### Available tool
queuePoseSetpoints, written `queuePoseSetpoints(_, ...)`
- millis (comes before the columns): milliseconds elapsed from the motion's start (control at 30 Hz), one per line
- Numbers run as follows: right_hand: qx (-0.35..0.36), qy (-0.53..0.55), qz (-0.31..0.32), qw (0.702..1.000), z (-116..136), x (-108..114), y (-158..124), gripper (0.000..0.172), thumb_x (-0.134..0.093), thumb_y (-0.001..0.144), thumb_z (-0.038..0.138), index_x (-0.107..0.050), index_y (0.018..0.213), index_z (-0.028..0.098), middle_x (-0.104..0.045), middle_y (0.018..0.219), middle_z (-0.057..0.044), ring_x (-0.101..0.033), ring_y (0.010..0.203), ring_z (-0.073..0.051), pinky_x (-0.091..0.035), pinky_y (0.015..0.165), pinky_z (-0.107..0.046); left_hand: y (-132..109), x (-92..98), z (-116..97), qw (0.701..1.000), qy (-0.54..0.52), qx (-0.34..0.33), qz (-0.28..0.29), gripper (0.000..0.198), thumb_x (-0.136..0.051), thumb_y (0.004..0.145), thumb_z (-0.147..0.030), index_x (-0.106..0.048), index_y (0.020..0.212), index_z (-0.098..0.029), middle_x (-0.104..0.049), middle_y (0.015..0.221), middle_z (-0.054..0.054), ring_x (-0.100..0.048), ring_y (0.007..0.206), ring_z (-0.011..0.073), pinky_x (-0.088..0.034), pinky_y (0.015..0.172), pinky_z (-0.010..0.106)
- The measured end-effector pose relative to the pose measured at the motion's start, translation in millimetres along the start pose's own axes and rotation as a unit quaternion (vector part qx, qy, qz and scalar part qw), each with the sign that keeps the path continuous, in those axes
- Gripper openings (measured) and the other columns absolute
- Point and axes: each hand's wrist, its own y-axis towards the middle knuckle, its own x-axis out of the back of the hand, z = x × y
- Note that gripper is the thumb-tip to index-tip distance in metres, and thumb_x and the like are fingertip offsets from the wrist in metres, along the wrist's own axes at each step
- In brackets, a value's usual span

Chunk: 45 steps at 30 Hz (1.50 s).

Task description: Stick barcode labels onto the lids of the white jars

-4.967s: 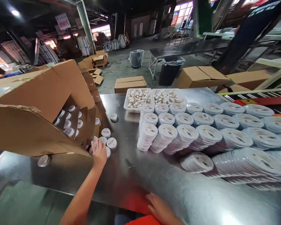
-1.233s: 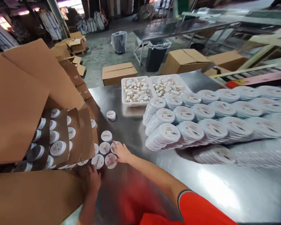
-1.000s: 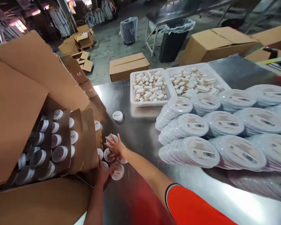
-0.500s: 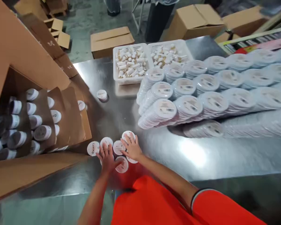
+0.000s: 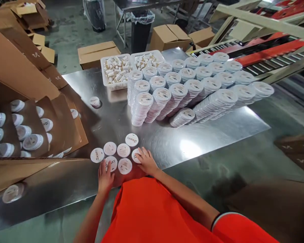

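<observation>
We face a stainless steel table point(image 5: 212, 135) holding stacked white lids point(image 5: 162, 98), loose printed lids point(image 5: 123, 150), two white plastic baskets point(image 5: 111, 88), and an open cardboard carton point(image 5: 66, 118).

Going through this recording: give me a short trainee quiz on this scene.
1. How many printed round lids lie flat in the group at the person's hands?
2. True or false: the white plastic baskets sit on the steel table, beyond the stacks of discs.
3. Which hand, left or right, lies over the rightmost lid of that group?

Key: 1. Seven. 2. True. 3. The right hand.
</observation>
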Motion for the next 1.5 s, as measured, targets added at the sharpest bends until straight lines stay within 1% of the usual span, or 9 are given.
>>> queuePoseSetpoints(133,-0.032,0.011,0.024,0.999,4,0,1,0.061,-0.059,0.084,0.015,-0.048,0.143,0.024,-0.027,0.161,-0.011,-0.028,0.143,-0.036,-0.037,0.109,-0.052,20,0.9,-9,0.997,0.048,-0.024,0.059,0.064,-0.058,0.083,-0.017,-0.045,0.145,-0.023,-0.029,0.161,0.013,-0.021,0.149,0.0349,-0.031,0.116,0.051)
queuePoseSetpoints(333,-0.055,0.21,0.02,0.976,1,21,-3,0.039,-0.05,0.094,0.038,-0.059,0.129,0.021,-0.059,0.136,-0.01,-0.055,0.118,-0.025,-0.045,0.099,-0.038,28,12.7,-5,0.995,-0.102,0.005,0.012,0.046,-0.051,0.089,-0.025,-0.054,0.135,-0.018,-0.048,0.149,0.014,-0.039,0.141,0.0317,-0.038,0.114,0.048)
queuePoseSetpoints(500,-0.235,0.274,0.096,0.927,-4,22,0,0.049,-0.022,0.103,0.042,-0.063,0.102,0.017,-0.071,0.098,-0.008,-0.066,0.091,-0.02,-0.048,0.078,-0.028,18,12.1,19,0.868,-0.428,0.253,0.006,0.045,-0.033,0.099,-0.043,-0.055,0.127,-0.016,-0.069,0.116,0.015,-0.07,0.093,0.0242,-0.061,0.08,0.043)
queuePoseSetpoints(600,-0.28,0.224,0.092,0.929,0,20,3,0.041,-0.029,0.103,0.042,-0.058,0.113,0.014,-0.07,0.1,-0.012,-0.067,0.095,-0.022,-0.046,0.08,-0.029,14,6.3,27,0.829,-0.45,0.331,0.021,0.044,-0.032,0.099,-0.044,-0.055,0.122,-0.015,-0.068,0.114,0.015,-0.07,0.083,0.0203,-0.062,0.068,0.038)
queuePoseSetpoints(700,-0.284,0.188,0.077,0.937,8,22,1,0.043,-0.033,0.102,0.043,-0.052,0.125,0.013,-0.064,0.113,-0.015,-0.064,0.101,-0.024,-0.044,0.083,-0.032,12,6.0,32,0.851,-0.407,0.331,0.01,0.036,-0.044,0.096,-0.036,-0.056,0.123,-0.016,-0.066,0.117,0.014,-0.069,0.09,0.0214,-0.061,0.07,0.037)
queuePoseSetpoints(833,-0.3,0.138,0.06,0.942,17,25,-9,0.044,-0.041,0.099,0.04,-0.046,0.136,0.016,-0.054,0.129,-0.016,-0.061,0.104,-0.025,-0.045,0.083,-0.032,6,13.1,33,0.949,-0.201,0.241,0.003,0.039,-0.051,0.09,-0.024,-0.056,0.126,-0.014,-0.066,0.117,0.015,-0.062,0.114,0.0286,-0.053,0.096,0.043)
queuePoseSetpoints(933,-0.297,0.099,0.021,0.949,24,25,-15,0.053,-0.047,0.096,0.042,-0.041,0.143,0.017,-0.047,0.138,-0.017,-0.055,0.116,-0.027,-0.044,0.09,-0.034,-1,14.8,23,0.982,-0.065,0.174,-0.025,0.049,-0.05,0.09,-0.027,-0.049,0.135,-0.008,-0.055,0.134,0.023,-0.05,0.13,0.0335,-0.045,0.105,0.046)
queuePoseSetpoints(1200,-0.187,0.047,0.019,0.981,41,15,-17,0.055,-0.061,0.085,0.033,-0.048,0.138,0.024,-0.036,0.156,-0.01,-0.034,0.138,-0.032,-0.041,0.103,-0.045,-4,6.8,-4,0.99,0.032,0.133,-0.013,0.084,-0.064,0.082,-0.045,-0.032,0.15,-0.008,-0.047,0.143,0.024,-0.049,0.125,0.0396,-0.05,0.096,0.051)
queuePoseSetpoints(1500,-0.074,0.037,0.01,0.997,53,12,-13,0.072,-0.067,0.079,0.031,-0.042,0.145,0.018,-0.023,0.162,-0.015,-0.018,0.148,-0.04,-0.027,0.114,-0.057,-8,16.6,14,0.993,0.031,0.017,0.111,0.096,-0.069,0.073,-0.012,-0.021,0.155,-0.025,-0.024,0.163,0.014,-0.022,0.148,0.0351,-0.032,0.113,0.058)
